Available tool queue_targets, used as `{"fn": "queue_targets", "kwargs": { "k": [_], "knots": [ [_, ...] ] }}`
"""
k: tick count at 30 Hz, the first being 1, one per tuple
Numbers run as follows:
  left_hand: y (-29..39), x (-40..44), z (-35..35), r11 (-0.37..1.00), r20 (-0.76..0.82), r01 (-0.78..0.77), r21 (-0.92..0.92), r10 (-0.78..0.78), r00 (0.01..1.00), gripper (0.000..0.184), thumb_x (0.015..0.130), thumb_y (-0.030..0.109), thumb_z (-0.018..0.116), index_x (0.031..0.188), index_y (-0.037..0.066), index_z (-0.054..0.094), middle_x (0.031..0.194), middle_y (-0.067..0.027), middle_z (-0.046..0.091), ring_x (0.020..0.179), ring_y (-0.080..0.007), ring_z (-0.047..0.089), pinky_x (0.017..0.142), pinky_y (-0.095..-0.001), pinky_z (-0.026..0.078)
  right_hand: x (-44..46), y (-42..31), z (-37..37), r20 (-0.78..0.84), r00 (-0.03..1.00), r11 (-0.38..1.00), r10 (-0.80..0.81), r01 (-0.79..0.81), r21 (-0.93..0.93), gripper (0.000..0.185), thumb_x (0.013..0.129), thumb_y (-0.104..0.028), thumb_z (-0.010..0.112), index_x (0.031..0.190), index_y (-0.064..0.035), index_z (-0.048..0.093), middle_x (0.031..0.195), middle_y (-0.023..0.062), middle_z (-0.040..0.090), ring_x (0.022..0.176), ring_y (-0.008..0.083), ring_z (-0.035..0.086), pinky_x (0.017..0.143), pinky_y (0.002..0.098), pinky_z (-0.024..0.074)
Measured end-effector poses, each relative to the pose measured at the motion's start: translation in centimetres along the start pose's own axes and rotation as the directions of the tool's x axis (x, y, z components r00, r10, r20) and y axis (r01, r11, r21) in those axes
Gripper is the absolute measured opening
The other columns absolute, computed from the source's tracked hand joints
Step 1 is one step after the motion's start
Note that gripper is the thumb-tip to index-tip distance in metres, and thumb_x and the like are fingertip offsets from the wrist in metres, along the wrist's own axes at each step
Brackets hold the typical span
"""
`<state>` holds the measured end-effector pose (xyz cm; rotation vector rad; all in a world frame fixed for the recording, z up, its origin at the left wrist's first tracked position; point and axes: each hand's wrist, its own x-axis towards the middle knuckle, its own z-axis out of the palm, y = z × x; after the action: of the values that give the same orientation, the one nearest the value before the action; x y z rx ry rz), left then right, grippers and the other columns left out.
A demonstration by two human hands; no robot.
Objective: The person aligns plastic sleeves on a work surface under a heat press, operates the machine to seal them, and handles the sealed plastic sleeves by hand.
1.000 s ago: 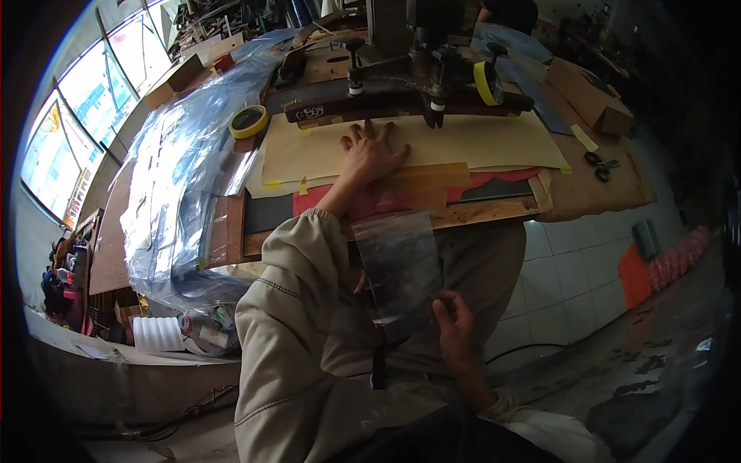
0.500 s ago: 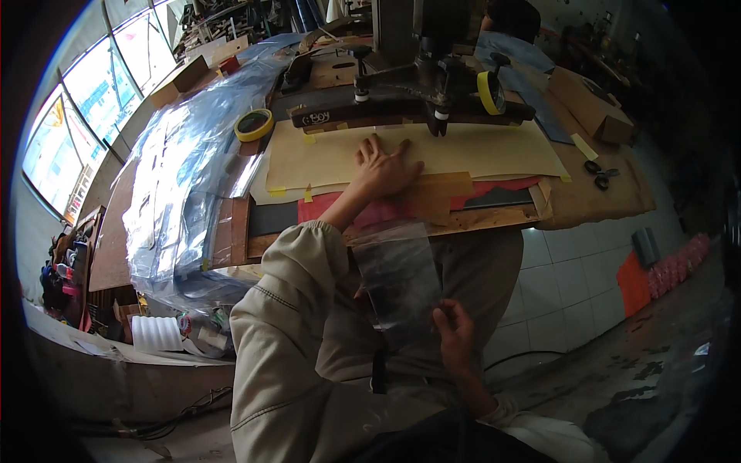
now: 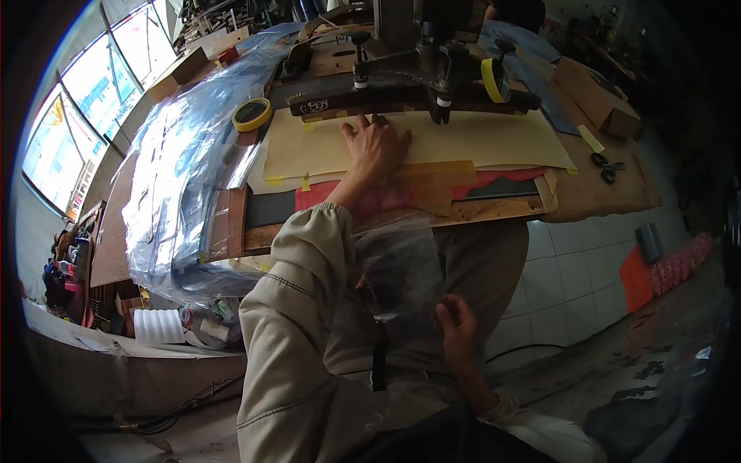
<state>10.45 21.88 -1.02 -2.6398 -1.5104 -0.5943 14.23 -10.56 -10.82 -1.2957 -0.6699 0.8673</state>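
Observation:
My left hand (image 3: 377, 147) lies with its fingers apart on a cream sheet (image 3: 494, 143), the fingertips close to the dark clamp bar (image 3: 370, 103). Beneath the sheet's near edge are a tan strip (image 3: 436, 176) and red material (image 3: 332, 197). Low in front of my body, my right hand (image 3: 455, 318) pinches the lower right edge of a clear plastic sheet (image 3: 397, 258). The plastic's upper end is at the table's front edge. Small yellow tape pieces (image 3: 275, 180) sit on the cream sheet's edges.
A yellow tape roll (image 3: 252, 114) lies left of the cream sheet; another (image 3: 494, 80) hangs on the clamp. Clear plastic sheets (image 3: 174, 177) cover the table's left side. Black scissors (image 3: 608, 167) and a cardboard box (image 3: 594, 96) are at right. Part of another person (image 3: 521, 15) shows behind.
My left hand slid back toward me over the cream sheet, then forward again toward the clamp bar. My right hand keeps its pinch on the plastic, and the view has shifted slightly.

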Motion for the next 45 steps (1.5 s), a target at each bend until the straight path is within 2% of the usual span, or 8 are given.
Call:
{"fn": "queue_targets", "kwargs": {
  "k": [8,14,17,29,32,36,42,45],
  "knots": [
    [1.3,0.2,1.9,0.984,-0.208,0.154,-0.089,-0.169,0.963,0.058,0.084,0.046,0.052,0.119,0.0,0.06,0.124,-0.0197,0.055,0.123,-0.0336,0.038,0.095,-0.0555,0.028,-0.1,0.2,-0.4,-0.034,0.999,0.999,0.032,-0.031,0.033,0.023,0.092,-0.017,0.061,0.106,0.0008,0.056,0.08,0.0009,0.06,0.069,0.0059,0.052,0.063,0.0218,0.0423],
    [0.9,0.3,1.1,0.986,-0.124,0.151,-0.066,-0.158,0.98,0.064,0.084,0.05,0.05,0.115,-0.005,0.058,0.125,-0.0164,0.056,0.131,-0.0271,0.034,0.094,-0.0586,0.03,-0.1,0.3,-0.6,-0.001,0.999,0.998,0.038,-0.038,0.058,0.022,0.093,-0.017,0.06,0.105,0.0004,0.056,0.081,0.0009,0.06,0.07,0.0065,0.053,0.063,0.0223,0.0426],
    [0.5,0.0,1.2,0.992,-0.183,0.078,-0.096,-0.094,0.979,0.049,0.084,0.039,0.049,0.098,-0.005,0.068,0.123,-0.0149,0.056,0.12,-0.0258,0.042,0.09,-0.0529,0.032,-0.2,0.2,-0.3,-0.015,0.999,0.997,0.036,-0.035,0.071,0.021,0.093,-0.018,0.06,0.104,0.0,0.057,0.08,0.0007,0.059,0.069,0.0064,0.052,0.063,0.022,0.0424],
    [-3.4,-0.5,2.5,0.903,-0.133,-0.403,-0.149,0.385,0.913,0.041,0.091,0.035,0.048,0.123,0.011,0.058,0.133,-0.0078,0.054,0.121,-0.0292,0.05,0.093,-0.0528,0.041,0.1,0.2,-0.5,0.081,0.996,1.0,0.027,-0.026,-0.008,0.02,0.092,-0.017,0.061,0.103,-0.0013,0.058,0.079,0.0,0.06,0.07,0.0062,0.053,0.064,0.022,0.0426],
    [-5.5,0.3,-3.0,0.756,0.123,-0.516,-0.402,0.603,0.788,0.033,0.091,0.032,0.052,0.115,0.012,0.064,0.113,-0.0086,0.066,0.103,-0.0279,0.063,0.088,-0.0409,0.049,0.0,-0.1,-0.7,0.106,0.993,0.998,0.058,-0.056,-0.019,0.02,0.091,-0.018,0.061,0.103,-0.0016,0.059,0.078,-0.0003,0.059,0.07,0.0062,0.053,0.064,0.022,0.0427],
    [-6.6,1.5,-9.7,0.754,0.064,-0.367,-0.545,0.474,0.878,0.024,0.089,0.025,0.056,0.095,0.006,0.069,0.086,-0.0107,0.07,0.082,-0.0253,0.069,0.077,-0.0349,0.054,0.0,-0.5,-0.6,0.122,0.99,0.997,0.071,-0.072,-0.003,0.017,0.091,-0.016,0.06,0.1,-0.0017,0.059,0.077,-0.0009,0.058,0.069,0.0058,0.052,0.064,0.0217,0.0422],
    [-6.7,-1.0,-7.6,0.954,0.129,-0.298,-0.025,0.298,0.946,0.017,0.09,0.021,0.054,0.089,0.007,0.064,0.08,-0.0139,0.065,0.073,-0.031,0.065,0.062,-0.0416,0.051,0.3,-1.8,-1.2,0.248,0.969,1.0,-0.004,0.01,-0.025,0.014,0.091,-0.014,0.059,0.095,-0.0014,0.061,0.076,-0.0024,0.058,0.068,0.0043,0.052,0.062,0.0205,0.0402],
    [-6.9,-4.7,-7.9,0.853,0.094,-0.377,-0.362,0.436,0.895,0.019,0.092,0.022,0.054,0.098,0.008,0.067,0.094,-0.0103,0.067,0.087,-0.0276,0.064,0.076,-0.0386,0.051,1.0,-4.8,-1.5,0.363,0.928,0.993,-0.078,0.104,-0.053,0.014,0.09,-0.014,0.059,0.092,-0.001,0.062,0.073,-0.0028,0.058,0.065,0.0033,0.05,0.059,0.0198,0.0385]
  ]
}}
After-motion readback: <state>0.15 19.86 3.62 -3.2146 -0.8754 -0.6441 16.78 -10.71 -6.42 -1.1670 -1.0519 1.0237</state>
